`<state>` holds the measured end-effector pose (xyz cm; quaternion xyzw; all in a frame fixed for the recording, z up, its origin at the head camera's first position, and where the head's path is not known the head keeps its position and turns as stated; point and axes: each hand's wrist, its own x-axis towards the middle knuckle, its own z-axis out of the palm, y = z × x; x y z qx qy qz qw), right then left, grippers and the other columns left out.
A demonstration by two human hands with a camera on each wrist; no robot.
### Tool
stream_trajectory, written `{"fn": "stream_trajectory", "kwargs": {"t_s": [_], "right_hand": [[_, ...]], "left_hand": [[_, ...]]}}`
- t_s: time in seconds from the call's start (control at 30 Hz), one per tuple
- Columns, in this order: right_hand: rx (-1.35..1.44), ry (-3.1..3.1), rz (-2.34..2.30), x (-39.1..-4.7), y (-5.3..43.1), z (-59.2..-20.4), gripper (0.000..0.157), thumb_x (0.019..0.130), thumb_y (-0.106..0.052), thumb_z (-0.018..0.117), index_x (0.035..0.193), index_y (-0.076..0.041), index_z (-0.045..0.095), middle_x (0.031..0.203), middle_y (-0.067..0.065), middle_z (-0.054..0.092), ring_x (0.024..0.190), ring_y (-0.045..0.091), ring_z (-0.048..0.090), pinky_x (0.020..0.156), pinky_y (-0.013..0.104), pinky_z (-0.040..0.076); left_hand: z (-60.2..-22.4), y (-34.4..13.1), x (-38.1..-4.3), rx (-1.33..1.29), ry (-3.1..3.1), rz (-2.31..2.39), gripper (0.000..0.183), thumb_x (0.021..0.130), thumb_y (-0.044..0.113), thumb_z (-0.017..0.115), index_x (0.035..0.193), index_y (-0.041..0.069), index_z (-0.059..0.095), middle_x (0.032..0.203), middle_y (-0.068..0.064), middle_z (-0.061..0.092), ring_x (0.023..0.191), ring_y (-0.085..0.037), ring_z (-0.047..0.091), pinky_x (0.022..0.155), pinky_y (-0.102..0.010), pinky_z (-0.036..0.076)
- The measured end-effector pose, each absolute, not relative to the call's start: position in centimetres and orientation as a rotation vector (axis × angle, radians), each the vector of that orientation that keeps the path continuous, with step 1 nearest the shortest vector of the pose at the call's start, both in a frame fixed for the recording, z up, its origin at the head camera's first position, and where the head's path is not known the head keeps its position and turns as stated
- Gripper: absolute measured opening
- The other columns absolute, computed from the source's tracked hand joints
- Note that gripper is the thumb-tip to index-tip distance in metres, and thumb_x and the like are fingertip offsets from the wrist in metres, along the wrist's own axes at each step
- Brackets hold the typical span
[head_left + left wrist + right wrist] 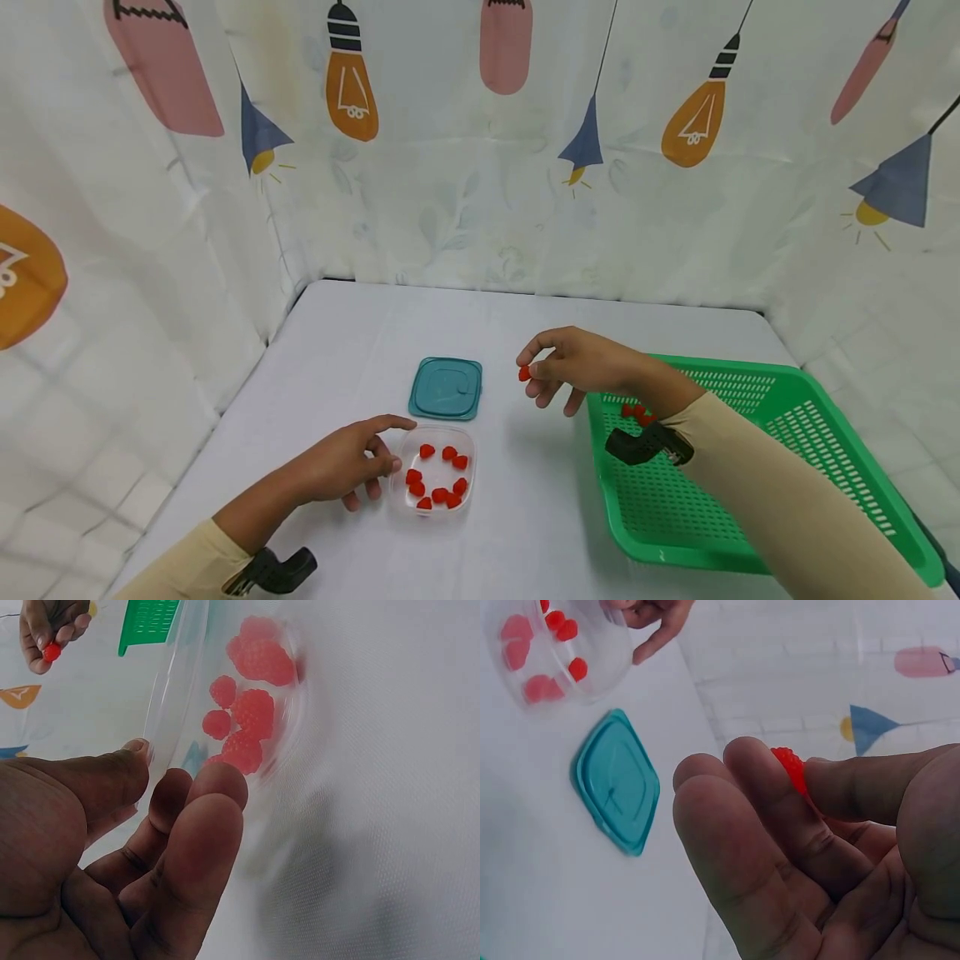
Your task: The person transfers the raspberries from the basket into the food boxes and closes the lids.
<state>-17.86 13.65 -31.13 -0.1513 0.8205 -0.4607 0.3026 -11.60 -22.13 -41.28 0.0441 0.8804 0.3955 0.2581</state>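
My right hand [573, 365] pinches a small red raspberry [788, 768] between thumb and fingertip, above the table left of the green basket. Its other fingers are loosely bent. At the clear plastic container [438, 468], my left hand [347, 460] holds the left side of the rim, index finger along the far corner and thumb on the near wall. Several red raspberries [253, 712] lie inside the container. A few more raspberries [637, 412] sit in the green basket [622, 521], partly hidden by the right forearm.
A teal square lid [446, 389] lies flat on the white-covered table [360, 333], just behind the container. The basket takes up the table's right side, beneath the right arm. Printed white curtain [450, 192] surrounds the back and sides.
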Motion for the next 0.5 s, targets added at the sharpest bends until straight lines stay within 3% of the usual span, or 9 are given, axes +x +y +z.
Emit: {"fn": "stream_trajectory", "kwargs": {"t_s": [0.5], "right_hand": [[-0.455, 2.112, -1.190, -17.1, 9.2, -32.7, 0.020, 0.104, -0.015, 0.062, 0.123, -0.011, 0.063, 0.097, 0.011, 0.075, 0.089, 0.031, 0.073, 0.063, 0.045, 0.062]], "left_hand": [[-41.3, -22.3, -11.6, 0.119, 2.389, 1.070, 0.054, 0.094, 0.016, 0.076, 0.141, 0.033, 0.056, 0.092, -0.005, 0.063, 0.065, -0.026, 0.066, 0.049, -0.035, 0.056]]}}
